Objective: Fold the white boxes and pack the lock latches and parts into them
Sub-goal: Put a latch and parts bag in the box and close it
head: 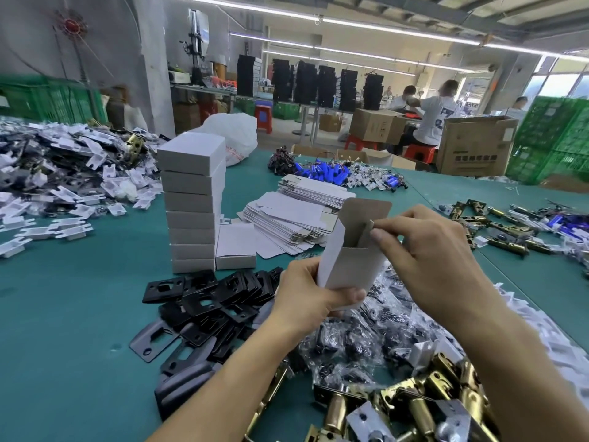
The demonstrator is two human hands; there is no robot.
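Right of the box stack (191, 199), a white box (349, 266) is gripped upright by the left hand (306, 291), its flap (365, 236) pinched by the right hand (427, 250). Folding seems underway; tucking is needed next.

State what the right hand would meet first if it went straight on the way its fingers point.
The box: the right hand pinches its side flap and points left across the open top, so it would probably press into the far wall. Beyond lie flat blanks, though depth is unclear.
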